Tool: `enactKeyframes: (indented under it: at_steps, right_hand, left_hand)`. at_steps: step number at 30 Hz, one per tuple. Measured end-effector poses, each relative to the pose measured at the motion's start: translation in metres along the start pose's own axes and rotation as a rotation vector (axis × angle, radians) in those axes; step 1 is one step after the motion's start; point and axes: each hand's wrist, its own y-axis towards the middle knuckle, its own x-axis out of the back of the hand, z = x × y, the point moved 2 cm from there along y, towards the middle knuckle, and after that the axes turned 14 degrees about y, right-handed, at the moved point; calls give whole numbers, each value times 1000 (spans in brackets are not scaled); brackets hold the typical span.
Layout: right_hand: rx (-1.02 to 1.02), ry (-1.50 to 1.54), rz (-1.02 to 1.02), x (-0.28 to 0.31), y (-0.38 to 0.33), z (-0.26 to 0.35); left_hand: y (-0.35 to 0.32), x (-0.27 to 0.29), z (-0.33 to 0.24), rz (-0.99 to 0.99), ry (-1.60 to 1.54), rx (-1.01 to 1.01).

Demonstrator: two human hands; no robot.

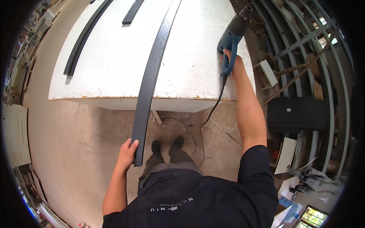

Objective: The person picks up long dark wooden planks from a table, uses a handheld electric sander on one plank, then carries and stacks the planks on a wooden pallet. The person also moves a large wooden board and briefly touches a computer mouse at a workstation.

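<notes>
A long black wooden strip (152, 70) with visible grain lies across the white table (102, 70), its near end sticking out past the front edge. My left hand (128, 152) grips that overhanging end, thumb on top. Over the table's right side, my right hand (232, 62) is wrapped round the handle of a blue heat gun (229, 40). The gun's dark metal nozzle points up and to the right, away from the strip. Its black cord (218, 100) hangs down past the table edge toward the floor.
More black strips lie on the table: a long one (85, 40) at the left and a shorter one (133, 12) at the back. Cables (201, 138) trail on the floor near my feet. Metal racks (300, 49) and a black box (297, 114) stand at the right.
</notes>
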Motion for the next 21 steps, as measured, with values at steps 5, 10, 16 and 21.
enactKeyframes:
  at_steps: [5, 10, 16, 21]
  right_hand:
    - [-8, -71, 44, 8, -2, 3]
    - [15, 48, 17, 14, -1, -5]
    - [17, 126, 62, 25, 3, -15]
    - [588, 75, -479, 10, -78, 0]
  left_hand:
    - [1, 1, 0, 17, 1, 16]
    - [4, 4, -3, 95, -33, -26]
    - [11, 6, 0, 165, -10, -54]
    - [18, 5, 8, 176, 3, -115]
